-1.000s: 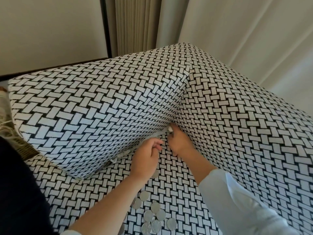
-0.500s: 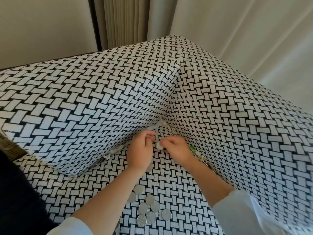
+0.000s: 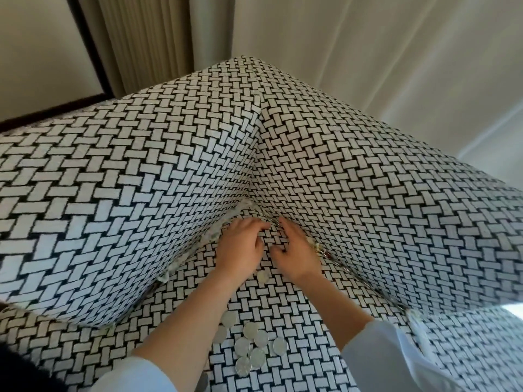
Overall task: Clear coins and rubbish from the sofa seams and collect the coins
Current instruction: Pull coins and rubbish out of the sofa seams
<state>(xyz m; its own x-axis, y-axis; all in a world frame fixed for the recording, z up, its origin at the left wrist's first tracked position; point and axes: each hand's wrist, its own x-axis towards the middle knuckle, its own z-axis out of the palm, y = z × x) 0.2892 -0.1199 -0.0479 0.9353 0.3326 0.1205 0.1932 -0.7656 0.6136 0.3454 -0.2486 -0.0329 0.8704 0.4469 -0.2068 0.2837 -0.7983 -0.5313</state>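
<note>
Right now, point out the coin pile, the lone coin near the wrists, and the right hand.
coin pile (image 3: 244,347), head view, a coin mid-pile.
lone coin (image 3: 262,277), head view, its face.
right hand (image 3: 297,251), head view, back of the hand.

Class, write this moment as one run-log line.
left hand: on seat | right hand: reaching seam | coins: piled on seat | rubbish: in seam

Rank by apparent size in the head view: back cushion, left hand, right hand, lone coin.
1. back cushion
2. left hand and right hand: look alike, not ranked apart
3. lone coin
</note>
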